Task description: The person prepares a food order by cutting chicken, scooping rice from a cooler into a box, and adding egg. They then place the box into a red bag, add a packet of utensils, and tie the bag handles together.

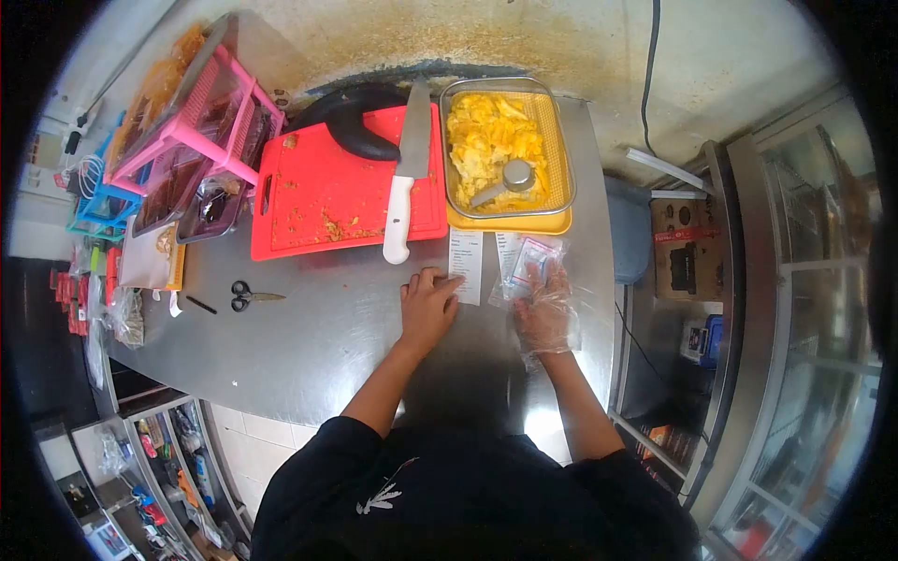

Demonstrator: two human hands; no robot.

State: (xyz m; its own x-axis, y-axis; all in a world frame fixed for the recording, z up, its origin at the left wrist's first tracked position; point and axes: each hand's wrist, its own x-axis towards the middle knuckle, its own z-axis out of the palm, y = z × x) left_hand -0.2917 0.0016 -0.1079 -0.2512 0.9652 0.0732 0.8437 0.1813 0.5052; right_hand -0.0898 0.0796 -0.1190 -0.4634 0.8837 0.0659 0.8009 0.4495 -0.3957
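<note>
My bare left hand [429, 305] rests on the steel table with its fingertips at the left edge of a printed paper slip [465, 266]. In a clear plastic glove, my right hand [546, 313] lies over a small clear packet [534, 259] with a red-and-blue edge. Its fingers are spread over the packet, and part of a second printed slip [506, 247] shows beside it. Beyond the slips stands a wire-rimmed basket [564, 168] of yellow food [491, 136] with a metal scoop [516, 175], on a yellow tray [524, 224].
A red cutting board [309, 206] holds a white-handled knife [398, 210] and a black curved object [355, 136]. Black scissors [245, 296] and a thin black stick [201, 304] lie left. A pink rack [201, 140] stands back left; a glass cabinet [804, 309] is at right.
</note>
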